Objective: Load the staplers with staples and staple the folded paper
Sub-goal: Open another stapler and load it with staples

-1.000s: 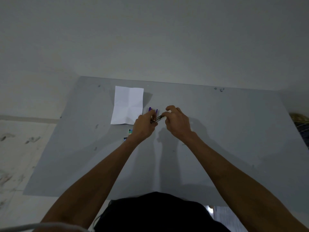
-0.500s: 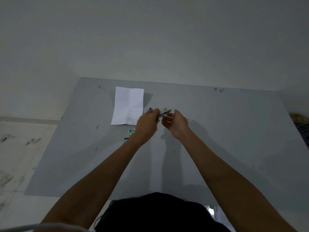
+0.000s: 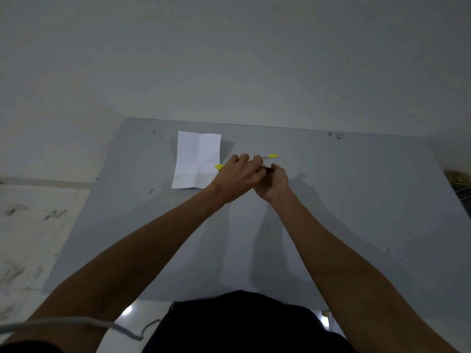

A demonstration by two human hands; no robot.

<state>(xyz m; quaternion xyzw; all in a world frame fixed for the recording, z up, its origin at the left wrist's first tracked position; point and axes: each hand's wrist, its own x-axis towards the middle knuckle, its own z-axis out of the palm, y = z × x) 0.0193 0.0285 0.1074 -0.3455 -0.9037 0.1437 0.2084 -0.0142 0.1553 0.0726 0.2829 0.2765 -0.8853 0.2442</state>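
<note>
The left hand curls its fingers round the yellow stapler and the right hand pinches its middle, just beside the paper; this looks like loading, so next the staples must slide in straight

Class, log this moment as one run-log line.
left hand: grips yellow plastic stapler | right hand: grips same stapler | white creased paper sheet: flat on grey table

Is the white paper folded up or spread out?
Spread out. The paper lies flat and open on the table, and two crease lines cross in its middle, left from folding.
</note>
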